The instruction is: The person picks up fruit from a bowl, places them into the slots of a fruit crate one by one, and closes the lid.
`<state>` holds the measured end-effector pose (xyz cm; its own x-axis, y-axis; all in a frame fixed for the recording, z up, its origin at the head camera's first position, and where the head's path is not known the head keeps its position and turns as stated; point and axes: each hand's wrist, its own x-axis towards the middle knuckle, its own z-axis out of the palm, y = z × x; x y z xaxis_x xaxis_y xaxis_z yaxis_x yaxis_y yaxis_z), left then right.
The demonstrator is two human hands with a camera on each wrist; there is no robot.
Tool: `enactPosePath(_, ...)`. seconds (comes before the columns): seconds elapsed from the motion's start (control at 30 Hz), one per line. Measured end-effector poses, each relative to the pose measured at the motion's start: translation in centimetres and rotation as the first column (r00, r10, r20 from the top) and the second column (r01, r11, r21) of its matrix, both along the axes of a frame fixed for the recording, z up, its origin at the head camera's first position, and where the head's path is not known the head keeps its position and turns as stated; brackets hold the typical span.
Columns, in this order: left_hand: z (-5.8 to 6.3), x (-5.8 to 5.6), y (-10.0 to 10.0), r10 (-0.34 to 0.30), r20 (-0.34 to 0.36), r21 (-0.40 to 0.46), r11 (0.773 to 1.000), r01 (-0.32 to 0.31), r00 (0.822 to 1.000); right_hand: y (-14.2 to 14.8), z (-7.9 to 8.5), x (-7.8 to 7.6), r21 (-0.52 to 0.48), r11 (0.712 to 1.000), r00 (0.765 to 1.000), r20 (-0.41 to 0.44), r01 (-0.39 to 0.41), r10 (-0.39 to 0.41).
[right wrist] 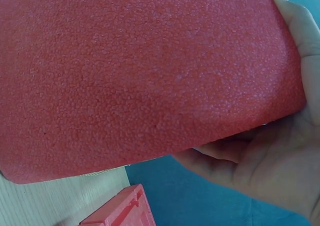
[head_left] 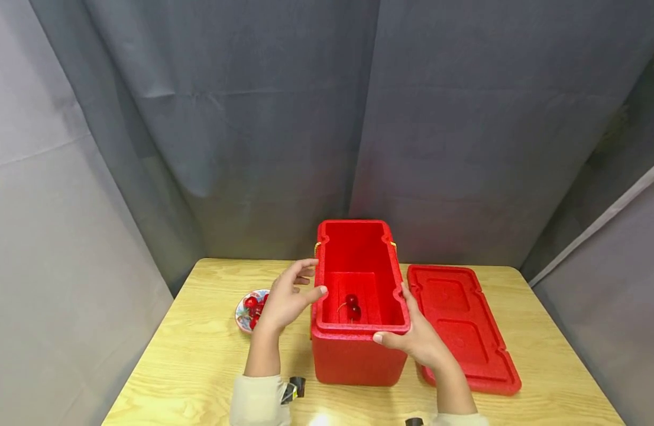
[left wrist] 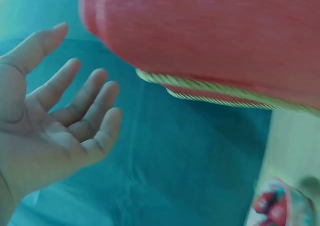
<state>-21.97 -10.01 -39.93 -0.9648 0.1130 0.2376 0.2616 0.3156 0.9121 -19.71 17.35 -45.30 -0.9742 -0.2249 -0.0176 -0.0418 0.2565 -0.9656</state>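
A deep red foam box [head_left: 359, 361] stands without its lid on the table. Two dark red cherries [head_left: 353, 309] with stems lie on its floor. At the box's near right corner, my right hand [head_left: 425, 340] grips the wall, thumb on the front face and fingers along the right side, as the right wrist view also shows. My left hand [head_left: 287, 300] is held by the left rim with fingers spread and loosely bent. The left wrist view shows its palm holding nothing, apart from the box and its yellow rope handle [left wrist: 220, 88].
On the wooden table [head_left: 199, 367], a small patterned dish [head_left: 240, 319] of red cherries [head_left: 251, 303] sits left of the box. The red lid [head_left: 465, 331] lies flat to its right. Grey curtains [head_left: 279, 148] hang behind and at both sides.
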Motion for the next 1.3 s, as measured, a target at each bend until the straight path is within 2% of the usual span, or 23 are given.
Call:
enactPosePath(0.13, -2.6, 1.2, -0.7, 0.104, -0.071, 0.03, 0.994, -0.102, 0.992, 0.0, 0.2, 0.0, 0.013, 1.0, 1.0, -0.001, 0.004, -0.004)
enactPosePath(0.27, -5.1, 2.4, -1.2, 0.171, -0.096, 0.059, 0.984, -0.166, 0.981, 0.0, 0.3, 0.0, 0.019, 1.0, 1.0, 0.008, 0.003, -0.003)
enactPosePath(0.47, -8.2, 3.0, -2.1, 0.253, -0.119, 0.05, 0.967, -0.249, 0.96, 0.1, 0.3, -0.1, 0.0, 1.0, 1.0, -0.005, 0.002, -0.002)
enactPosePath(0.57, -9.6, 3.2, -3.0, 0.304, -0.135, 0.032, 0.952, -0.303, 0.943, 0.1, 0.4, -0.1, 0.001, 1.0, 1.0, -0.001, -0.002, 0.002)
enactPosePath(0.7, -11.3, 3.1, -4.6, 0.385, -0.141, 0.017, 0.922, -0.387, 0.912, -0.4, 1.6, 0.4, 0.005, 1.0, 1.0, 0.017, -0.007, 0.007)
enactPosePath(0.83, -12.8, 2.8, -6.0, 0.461, -0.133, 0.022, 0.886, -0.463, 0.877, -0.4, 1.5, 0.4, 0.0, 1.0, 1.0, 0.012, -0.012, 0.012)
enactPosePath(0.93, -13.9, 2.3, -6.9, 0.492, -0.131, 0.033, 0.87, -0.493, 0.861, -0.1, 0.4, -0.1, 0.001, 1.0, 1.0, -0.007, -0.01, 0.01)
enactPosePath(1.13, -15.6, 1.6, -8.5, 0.525, -0.087, 0.013, 0.85, -0.526, 0.846, -0.1, 0.5, -0.1, 0.025, 1.0, 1.0, 0.002, -0.001, 0.001)
enactPosePath(1.3, -16.6, 1.2, -9.3, 0.528, -0.049, -0.005, 0.849, -0.529, 0.848, -0.1, 0.4, 0.0, 0.006, 1.0, 1.0, 0.004, -0.002, 0.002)
